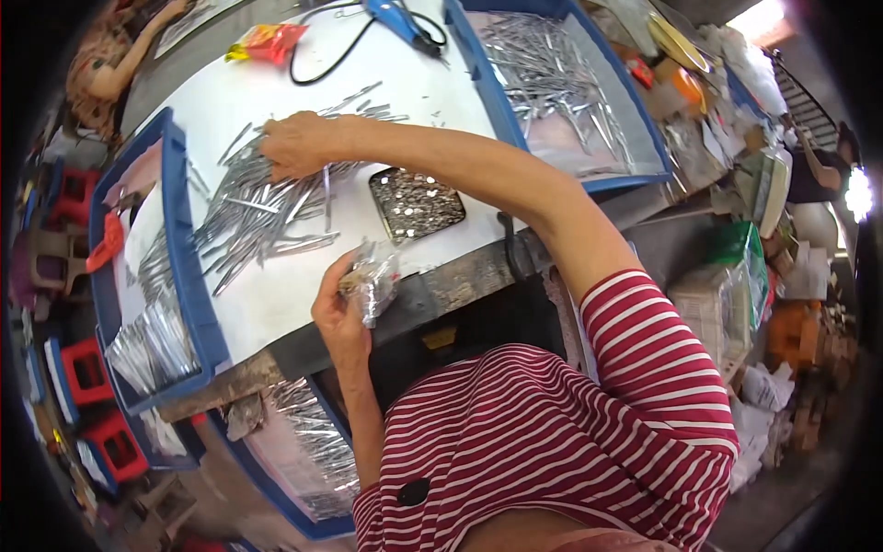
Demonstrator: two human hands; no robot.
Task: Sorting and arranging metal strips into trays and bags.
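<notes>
From the head view, the right hand (pixel 292 145) reaches across the white table (pixel 276 313) and rests palm-down, fingers curled, on the loose heap of slim metal pieces (pixel 253 212), seemingly raking some together; whether it has any pinched I cannot tell. The left hand (pixel 338 308) holds a small clear plastic bag (pixel 370 281) closed in its fingers near the table edge, likely kept close for filling. A dark tray of small shiny parts (pixel 417 202) lies just beside the heap, and blue-rimmed trays (pixel 189 267) flank it within reach.
</notes>
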